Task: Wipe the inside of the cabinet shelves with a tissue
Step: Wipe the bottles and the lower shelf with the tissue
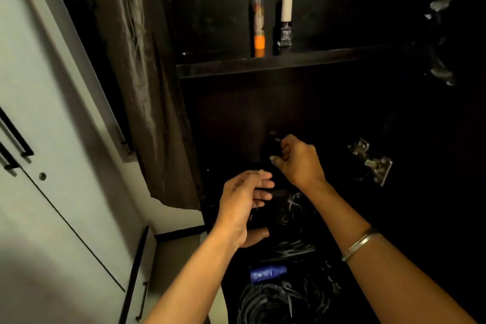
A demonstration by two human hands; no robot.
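Head view: looking down into a dark open cabinet, black inside and dimly lit.
Upper shelf: black board with faint pale smears along its front edge; carries an orange-capped tube and, just beside it, a small dark bottle with a white cap, both upright.
Lower compartment: very dark; glossy black plastic crumpled across the bottom, with a blue bottle lying on its side near the front.
Tissue: not identifiable in either hand; cannot tell where it is.
Left hand: held above the black plastic, fingers loosely curved and spread, thumb below; nothing clearly held.
Right hand: deeper in the compartment, fingers curled round a small dark object too dim to identify; metal bangle on the forearm.
Hinge: metal, on the right inner wall.
Left side: brown curtain hanging beside the cabinet; pale wardrobe doors with black handles.
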